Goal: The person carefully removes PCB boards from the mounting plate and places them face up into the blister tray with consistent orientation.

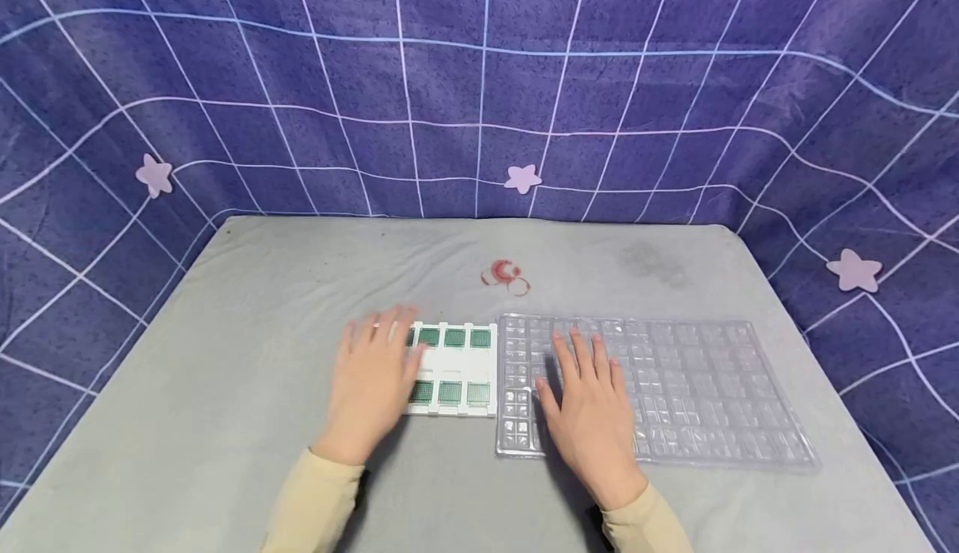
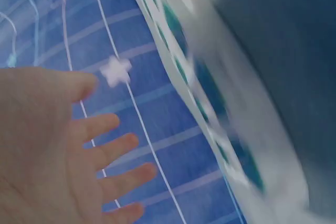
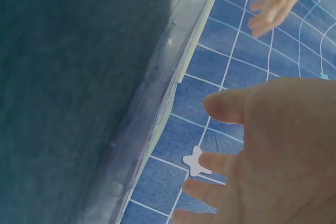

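Observation:
My left hand (image 1: 369, 382) is over the left end of a white tray (image 1: 468, 361), blurred, with its fingers stretched out and holding nothing. Two rows of green square pieces with a fine grid pattern (image 1: 454, 337) lie in that tray; the hand hides its left part. To the right, my right hand (image 1: 595, 420) hovers palm down above a clear plastic tray (image 1: 712, 391) with many small square compartments. Its fingers are spread and straight. In the right wrist view a gap shows between the right fingers (image 3: 212, 191) and the clear tray (image 3: 149, 108).
Both trays lie side by side on a grey cloth-covered table (image 1: 202, 353). A red printed mark (image 1: 504, 271) is on the cloth behind them. Purple-blue gridded curtains (image 1: 449, 78) with pale stars (image 1: 523, 178) enclose the back and sides.

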